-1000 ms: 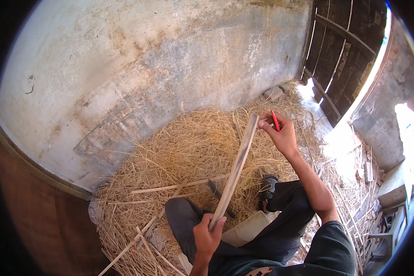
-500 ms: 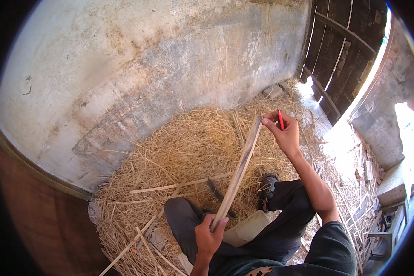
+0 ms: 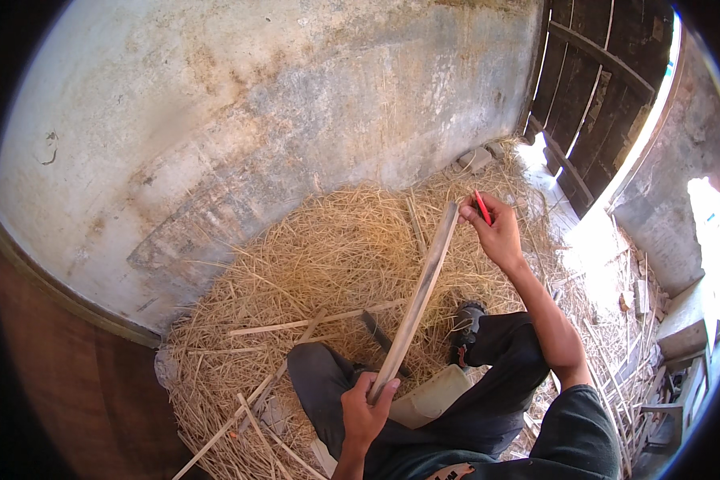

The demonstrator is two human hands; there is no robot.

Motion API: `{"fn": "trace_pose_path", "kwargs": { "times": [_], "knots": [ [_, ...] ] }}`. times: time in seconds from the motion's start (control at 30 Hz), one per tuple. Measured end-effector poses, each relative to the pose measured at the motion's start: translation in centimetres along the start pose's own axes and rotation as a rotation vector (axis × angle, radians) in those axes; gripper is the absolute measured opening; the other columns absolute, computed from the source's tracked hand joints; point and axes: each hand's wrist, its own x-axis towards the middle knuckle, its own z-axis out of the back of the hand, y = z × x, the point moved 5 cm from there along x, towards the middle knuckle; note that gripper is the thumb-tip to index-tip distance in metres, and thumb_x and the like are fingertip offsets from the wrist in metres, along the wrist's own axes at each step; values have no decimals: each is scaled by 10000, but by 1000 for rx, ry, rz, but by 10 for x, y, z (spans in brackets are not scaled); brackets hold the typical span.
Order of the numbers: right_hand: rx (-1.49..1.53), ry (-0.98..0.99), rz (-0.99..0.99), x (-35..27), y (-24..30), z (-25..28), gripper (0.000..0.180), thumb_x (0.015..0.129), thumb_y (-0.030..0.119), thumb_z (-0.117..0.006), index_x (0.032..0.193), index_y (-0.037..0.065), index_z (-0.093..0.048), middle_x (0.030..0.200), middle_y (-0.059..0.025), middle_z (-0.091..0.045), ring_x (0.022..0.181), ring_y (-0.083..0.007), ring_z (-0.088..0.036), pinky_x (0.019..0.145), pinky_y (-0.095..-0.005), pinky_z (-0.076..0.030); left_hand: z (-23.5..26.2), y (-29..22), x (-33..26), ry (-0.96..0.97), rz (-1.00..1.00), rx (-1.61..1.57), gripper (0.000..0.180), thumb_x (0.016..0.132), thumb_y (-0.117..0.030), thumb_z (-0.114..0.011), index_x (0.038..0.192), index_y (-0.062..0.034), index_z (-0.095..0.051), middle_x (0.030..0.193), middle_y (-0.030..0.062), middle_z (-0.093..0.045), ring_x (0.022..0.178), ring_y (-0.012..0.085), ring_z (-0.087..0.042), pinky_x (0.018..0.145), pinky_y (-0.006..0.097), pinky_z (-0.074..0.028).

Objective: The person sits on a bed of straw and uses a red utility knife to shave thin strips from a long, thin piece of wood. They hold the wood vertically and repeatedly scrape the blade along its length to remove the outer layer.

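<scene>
Gripping the near end of a long wooden slat (image 3: 418, 296), the left hand (image 3: 366, 412) sits at about 6 o'clock in the view, fingers wrapped shut around the wood. The slat runs up and away toward 1 o'clock, tilted, its far end raised above the straw. There the right hand (image 3: 498, 232) meets it, fingers pinched together on a red pencil (image 3: 482, 207) whose tip stands just beside the slat's top end; whether the tip touches the wood cannot be told.

Below the slat lie the person's dark trouser legs (image 3: 488, 384), with a dark shoe (image 3: 466, 324) at about 4 o'clock from the slat's middle. A pale, flat piece (image 3: 432, 396) rests against the legs just right of the left hand.

Around all of this spreads a heap of straw (image 3: 336, 248), with several thin sticks (image 3: 312, 322) lying across it at 9 o'clock from the left hand. A stained plaster wall (image 3: 256, 120) rises behind, and a dark plank door (image 3: 592, 88) stands at 1 o'clock.
</scene>
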Motion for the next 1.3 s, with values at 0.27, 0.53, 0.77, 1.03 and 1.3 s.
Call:
{"fn": "trace_pose_path", "kwargs": {
  "times": [0.27,0.53,0.77,1.03,1.3],
  "knots": [
    [7,71,-26,1,-5,1,213,1042,226,-724,1028,15,-698,882,-18,-736,808,-91,-598,764,-302,-495,-3,19,1,-9,29,-84,221,1003,-202,-792,975,-5,-696,630,-1,-615,524,34,-530,480,252,-406],
    [21,74,-83,4,-11,9,172,996,157,-753,1034,-8,-722,980,-62,-787,902,-92,-698,797,-281,-543,8,29,6,-39,83,-197,182,1026,-170,-758,994,-8,-680,660,-5,-617,474,34,-524,421,242,-405],
    [-54,179,-110,-1,-16,2,205,956,199,-798,1083,38,-793,904,-77,-778,877,-120,-714,819,-315,-554,8,20,7,6,193,-321,174,1040,-181,-740,1011,-24,-670,672,-8,-598,454,42,-506,406,235,-404],
    [-752,912,-38,-38,-52,-16,479,842,384,-869,1203,81,-782,1035,-164,-779,978,-395,-725,882,-492,-563,5,-6,14,57,164,-406,199,1069,-213,-702,1034,-24,-648,688,-1,-590,443,50,-493,394,234,-389],
    [-304,287,63,-22,53,-8,382,1046,372,-650,1206,29,-700,930,-177,-726,859,-370,-722,795,-454,-573,11,-42,30,7,70,-461,190,1055,-194,-713,1056,-23,-632,698,5,-594,453,50,-500,404,230,-390]
  ]
}}
